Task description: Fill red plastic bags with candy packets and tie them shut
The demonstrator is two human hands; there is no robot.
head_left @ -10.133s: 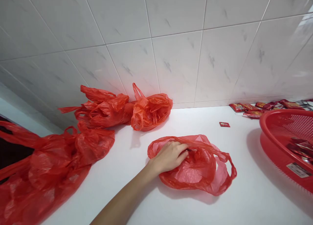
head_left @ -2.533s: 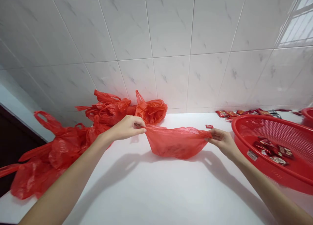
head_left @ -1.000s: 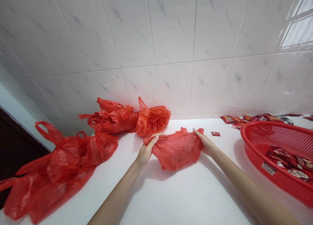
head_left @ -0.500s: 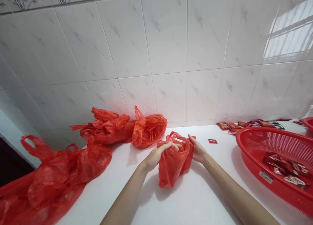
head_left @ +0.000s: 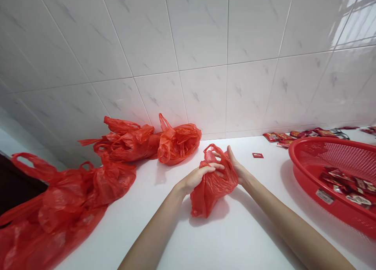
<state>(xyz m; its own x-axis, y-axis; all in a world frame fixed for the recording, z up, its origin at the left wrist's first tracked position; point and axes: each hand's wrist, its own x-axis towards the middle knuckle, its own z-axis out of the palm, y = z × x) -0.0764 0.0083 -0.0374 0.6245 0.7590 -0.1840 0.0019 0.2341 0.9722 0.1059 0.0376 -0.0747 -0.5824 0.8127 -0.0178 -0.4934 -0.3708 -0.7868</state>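
Note:
A red plastic bag (head_left: 207, 197) is held between both my hands a little above the white table, its handle loops sticking up. My left hand (head_left: 197, 177) grips the bag's left side, with its fingers reaching over the rim into the mouth. On the far right side, my right hand (head_left: 239, 169) has its thumb up outside the bag, and its other fingers are partly hidden by the red plastic. The bag's lower corner hangs toward me; its contents cannot be made out.
Filled-looking red bags (head_left: 70, 199) line the left side, and another red bag (head_left: 179, 144) stands by the tiled wall. At right is a red plastic basket (head_left: 308, 164) with small packets inside. Several packets (head_left: 299, 134) lie behind it, and one small red packet (head_left: 257, 155) lies alone.
The bag's mouth has been spread wider, and its right side now bulges over my right hand's fingers. The view has tilted down slightly.

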